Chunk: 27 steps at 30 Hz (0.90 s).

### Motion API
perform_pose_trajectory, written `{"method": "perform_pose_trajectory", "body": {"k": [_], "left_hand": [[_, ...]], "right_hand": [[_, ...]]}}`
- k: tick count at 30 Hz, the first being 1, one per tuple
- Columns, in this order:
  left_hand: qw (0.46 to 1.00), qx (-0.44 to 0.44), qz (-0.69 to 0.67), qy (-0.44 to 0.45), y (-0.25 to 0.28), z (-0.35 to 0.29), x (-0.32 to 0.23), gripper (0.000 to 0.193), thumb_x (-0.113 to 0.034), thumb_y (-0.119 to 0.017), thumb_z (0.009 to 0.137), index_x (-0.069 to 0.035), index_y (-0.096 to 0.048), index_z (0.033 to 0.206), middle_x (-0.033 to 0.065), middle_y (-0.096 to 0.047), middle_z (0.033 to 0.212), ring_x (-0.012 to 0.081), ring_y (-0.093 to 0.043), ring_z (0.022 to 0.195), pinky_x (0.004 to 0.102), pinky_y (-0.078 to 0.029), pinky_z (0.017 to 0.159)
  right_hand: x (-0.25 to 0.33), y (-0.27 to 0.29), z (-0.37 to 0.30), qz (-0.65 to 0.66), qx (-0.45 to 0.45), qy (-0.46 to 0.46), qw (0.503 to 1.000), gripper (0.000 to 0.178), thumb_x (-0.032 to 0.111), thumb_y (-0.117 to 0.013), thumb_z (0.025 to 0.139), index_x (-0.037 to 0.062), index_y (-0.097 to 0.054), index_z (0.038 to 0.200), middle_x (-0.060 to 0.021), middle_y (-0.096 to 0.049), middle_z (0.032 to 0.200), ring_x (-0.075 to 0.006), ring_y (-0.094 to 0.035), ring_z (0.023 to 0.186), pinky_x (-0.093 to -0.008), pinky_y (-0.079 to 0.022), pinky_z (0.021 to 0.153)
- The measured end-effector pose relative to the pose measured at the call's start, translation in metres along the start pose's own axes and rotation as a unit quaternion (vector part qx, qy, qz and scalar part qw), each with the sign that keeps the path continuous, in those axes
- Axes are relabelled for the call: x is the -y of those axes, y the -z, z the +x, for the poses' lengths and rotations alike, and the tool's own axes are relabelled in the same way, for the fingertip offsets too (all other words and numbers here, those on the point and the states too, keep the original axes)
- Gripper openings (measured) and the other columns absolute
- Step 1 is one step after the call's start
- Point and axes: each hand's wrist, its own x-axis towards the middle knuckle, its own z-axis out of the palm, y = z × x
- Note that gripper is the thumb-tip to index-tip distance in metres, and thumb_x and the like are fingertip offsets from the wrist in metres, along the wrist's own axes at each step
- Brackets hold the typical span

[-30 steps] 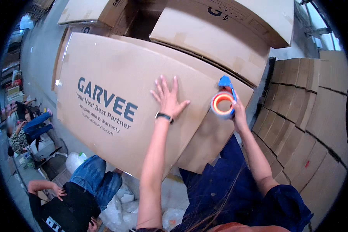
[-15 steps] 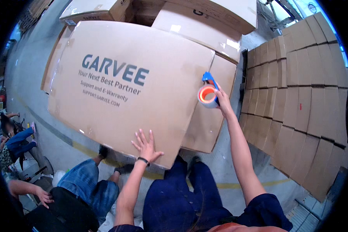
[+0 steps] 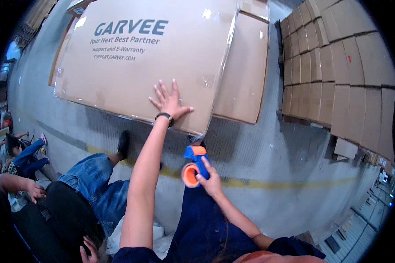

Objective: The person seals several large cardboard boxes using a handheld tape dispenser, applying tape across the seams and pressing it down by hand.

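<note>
A large flat brown carton [image 3: 118,81] with dark printing lies in front of me. My left hand [image 3: 169,106] rests flat on its top near the front right corner, fingers spread, a dark band on the wrist. My right hand [image 3: 211,179] grips a blue and orange tape dispenser [image 3: 198,158] by its handle. The dispenser carries a roll of tape with an orange core. Its head is just below the carton's near right corner. Shiny clear tape [image 3: 222,72] runs along the carton's right edge. Whether the dispenser touches the corner I cannot tell.
Another carton [image 3: 241,74] sits lower, beside the right edge. Stacked brown cartons [image 3: 320,74] stand farther right. A person in denim shorts [image 3: 90,175] is close on my left, and another person [image 3: 24,160] is farther off. A yellow line [image 3: 267,185] crosses the grey floor.
My right hand has brought the tape dispenser from the carton's right edge toward me, to its near corner. My left hand stays on the carton. The view has tilted lower.
</note>
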Motion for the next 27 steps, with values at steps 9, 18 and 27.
{"method": "perform_pose_trajectory", "body": {"k": [9, 18, 27], "left_hand": [[0.999, -0.032, 0.025, 0.005, 0.003, -0.005, -0.004, 0.126, -0.062, -0.072, 0.049, -0.02, 0.003, 0.141, 0.0243, 0.014, 0.143, 0.0419, 0.013, 0.132, 0.0662, 0.001, 0.098], [0.957, -0.209, 0.008, -0.199, -0.032, -0.024, 0.023, 0.084, -0.043, -0.063, 0.069, -0.017, -0.023, 0.139, 0.0262, -0.003, 0.143, 0.0424, -0.001, 0.133, 0.0645, -0.001, 0.1], [0.855, -0.052, 0.271, -0.438, -0.061, -0.037, -0.099, 0.057, -0.019, -0.034, 0.084, 0.001, -0.026, 0.136, 0.0154, -0.014, 0.146, 0.0254, -0.01, 0.136, 0.0418, -0.007, 0.11]], "right_hand": [[0.025, -0.038, 0.06, -0.184, -0.02, 0.034, 0.982, 0.059, 0.035, -0.067, 0.068, 0.0215, -0.049, 0.123, -0.0226, -0.055, 0.092, -0.0363, -0.059, 0.078, -0.0421, -0.049, 0.071], [-0.028, -0.014, 0.05, -0.266, 0.18, -0.003, 0.947, 0.061, 0.052, -0.062, 0.068, 0.0203, -0.054, 0.12, -0.0227, -0.058, 0.095, -0.0363, -0.058, 0.091, -0.0401, -0.046, 0.08], [-0.082, 0.196, 0.011, -0.252, 0.181, -0.176, 0.934, 0.066, 0.052, -0.065, 0.066, 0.018, -0.053, 0.121, -0.0192, -0.06, 0.104, -0.033, -0.059, 0.095, -0.0395, -0.045, 0.083]]}}
